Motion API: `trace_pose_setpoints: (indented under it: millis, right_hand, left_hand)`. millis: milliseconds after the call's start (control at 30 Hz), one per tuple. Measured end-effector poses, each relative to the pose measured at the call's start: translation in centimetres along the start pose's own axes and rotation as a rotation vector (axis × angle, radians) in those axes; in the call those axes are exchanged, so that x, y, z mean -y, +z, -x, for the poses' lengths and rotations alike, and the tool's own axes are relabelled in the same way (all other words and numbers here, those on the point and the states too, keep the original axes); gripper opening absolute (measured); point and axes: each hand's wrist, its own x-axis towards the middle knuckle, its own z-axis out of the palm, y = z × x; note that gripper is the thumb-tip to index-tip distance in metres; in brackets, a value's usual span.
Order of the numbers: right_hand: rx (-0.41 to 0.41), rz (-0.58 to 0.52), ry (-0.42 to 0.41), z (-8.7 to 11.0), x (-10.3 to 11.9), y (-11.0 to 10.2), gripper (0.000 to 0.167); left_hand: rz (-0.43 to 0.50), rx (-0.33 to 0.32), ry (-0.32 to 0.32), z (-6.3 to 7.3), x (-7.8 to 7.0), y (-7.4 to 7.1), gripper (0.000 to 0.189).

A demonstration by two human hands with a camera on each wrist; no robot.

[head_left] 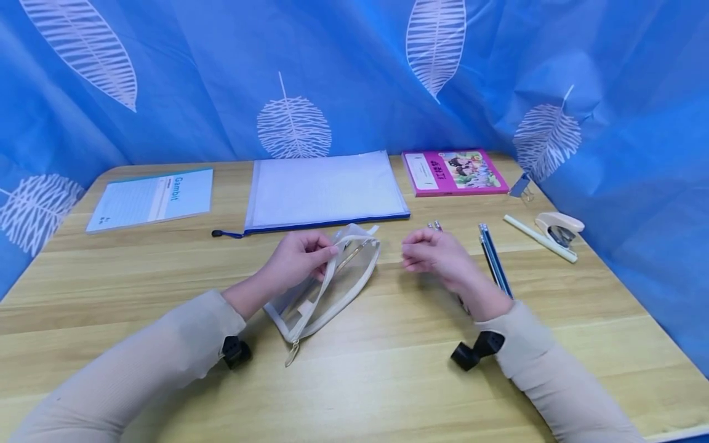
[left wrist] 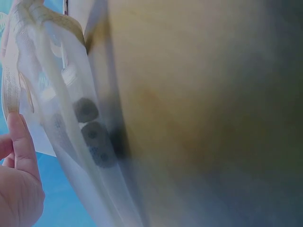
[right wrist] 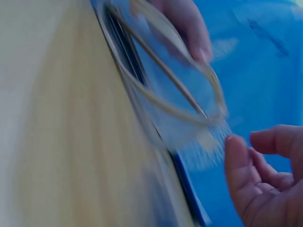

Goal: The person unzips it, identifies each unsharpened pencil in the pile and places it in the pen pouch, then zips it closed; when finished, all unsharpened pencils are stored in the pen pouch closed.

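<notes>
My left hand [head_left: 301,255] pinches the rim of a translucent white zip pencil pouch [head_left: 354,280] between thumb and fingers. The pouch's mouth gapes, and its zipper pull hangs at the near corner. Inside it a slim gold-brown stick [right wrist: 165,71] lies slanted toward the far end of the opening. My right hand [head_left: 437,255] hovers just right of the pouch, fingers loosely bent and nothing between them. Some pencils [head_left: 436,226] lie partly hidden under that hand and wrist. Dark blue pencils [head_left: 496,258] lie just right of it.
Behind the pouch lies a white zip document bag [head_left: 327,187] with blue edging. A pale blue notebook [head_left: 152,200] is at back left, a pink book [head_left: 454,172] at back right. Along the right side are a blue binder clip [head_left: 519,184], a pale green stick [head_left: 537,237] and a stapler [head_left: 560,229].
</notes>
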Motion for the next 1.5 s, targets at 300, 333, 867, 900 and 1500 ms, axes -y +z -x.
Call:
trace_pose_setpoints:
  millis: [300,333,867,900,1500]
  right_hand:
    - [-0.132,0.505,0.007,0.3,-0.9,-6.4,0.031]
    - [-0.134,0.546,0.008,0.3,-1.0,-6.7,0.031]
    - [-0.101,0.933,-0.038,-0.8,-1.2,-7.7,0.033]
    - [-0.099,0.936,-0.035,-0.9,-1.2,-7.6,0.033]
    - [0.007,1.061,0.086,-0.6,-0.2,-8.0,0.049]
  left_hand:
    - [-0.006,-0.004,0.012,0.1,0.1,-0.1,0.016]
    - [-0.006,-0.004,0.012,0.1,0.1,-0.1,0.016]
    - [-0.013,0.000,0.023,0.2,0.2,-0.3,0.015]
    - [-0.012,0.000,0.021,0.2,0.2,-0.3,0.015]
    - [-0.015,-0.001,0.002,0.2,0.0,-0.1,0.016]
